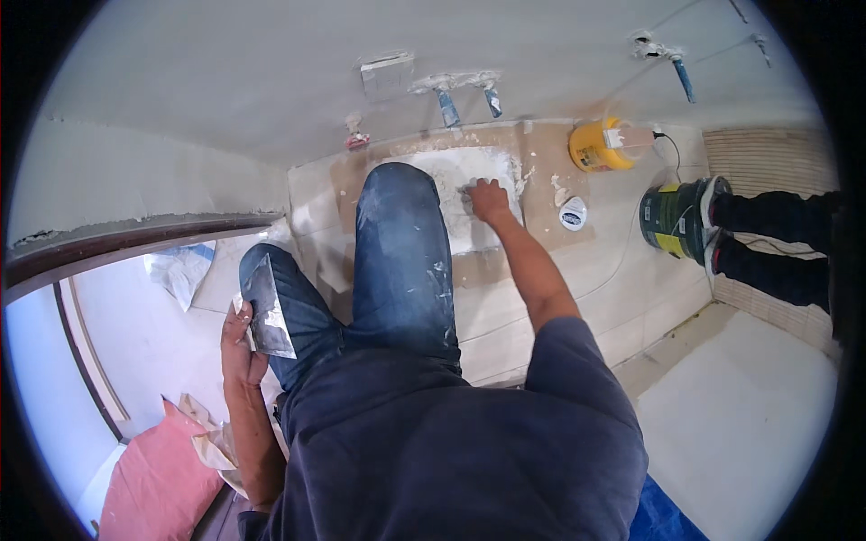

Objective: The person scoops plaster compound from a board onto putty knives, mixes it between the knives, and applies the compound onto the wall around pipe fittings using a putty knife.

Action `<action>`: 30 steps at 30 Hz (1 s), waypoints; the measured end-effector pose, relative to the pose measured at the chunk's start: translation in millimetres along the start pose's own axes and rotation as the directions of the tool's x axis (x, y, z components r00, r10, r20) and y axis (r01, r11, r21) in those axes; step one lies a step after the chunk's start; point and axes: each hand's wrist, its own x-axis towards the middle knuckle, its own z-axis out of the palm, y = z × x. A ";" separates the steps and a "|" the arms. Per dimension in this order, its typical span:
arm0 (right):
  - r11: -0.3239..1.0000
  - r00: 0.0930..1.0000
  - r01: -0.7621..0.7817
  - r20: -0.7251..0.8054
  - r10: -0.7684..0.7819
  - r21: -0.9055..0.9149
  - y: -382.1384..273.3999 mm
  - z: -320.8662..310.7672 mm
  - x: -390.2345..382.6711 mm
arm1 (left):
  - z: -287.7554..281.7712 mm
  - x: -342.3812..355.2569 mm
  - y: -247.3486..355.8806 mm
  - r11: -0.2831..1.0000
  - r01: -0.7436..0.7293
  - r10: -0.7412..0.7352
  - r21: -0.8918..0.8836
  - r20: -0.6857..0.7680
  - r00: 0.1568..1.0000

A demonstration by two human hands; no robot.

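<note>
My left hand [239, 350] is closed around a wide metal putty knife [270, 311], its broad blade tilted up beside my left knee. Whitish smears of filler show on the blade and near the fingers. Ahead of me, my right hand [489, 199] reaches down over a white board [487, 165] on the floor, to the right of my raised knee. Its fingers are curled together at a patch of pale filler [448, 180]; what they grip is too small to make out. Brown cardboard [550, 185] lies under the board, and my knee hides part of both.
Right of the board are a round white tub [573, 214] and a yellow bucket [600, 146]. Another person's feet rest on a dark green bucket [672, 221], with a thin cable nearby. Blue pipe stubs [448, 107] jut from the wall. A pink sack [162, 473] lies at left.
</note>
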 end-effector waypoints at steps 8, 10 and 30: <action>0.987 0.978 -0.147 -0.139 0.155 0.064 22.2 -36.9 38.6 | 8.4 2.1 -5.3 0.999 0.029 -0.028 0.023 -0.032 0.999; 0.991 0.986 -0.126 -0.103 0.129 0.032 8.8 -23.3 35.1 | 6.6 2.2 -6.6 0.999 0.027 -0.027 0.016 -0.035 0.999; 0.090 0.537 -0.621 0.339 0.772 0.779 -76.8 96.2 -34.2 | -3.3 -1.0 -2.9 1.000 0.002 -0.003 -0.013 -0.074 0.997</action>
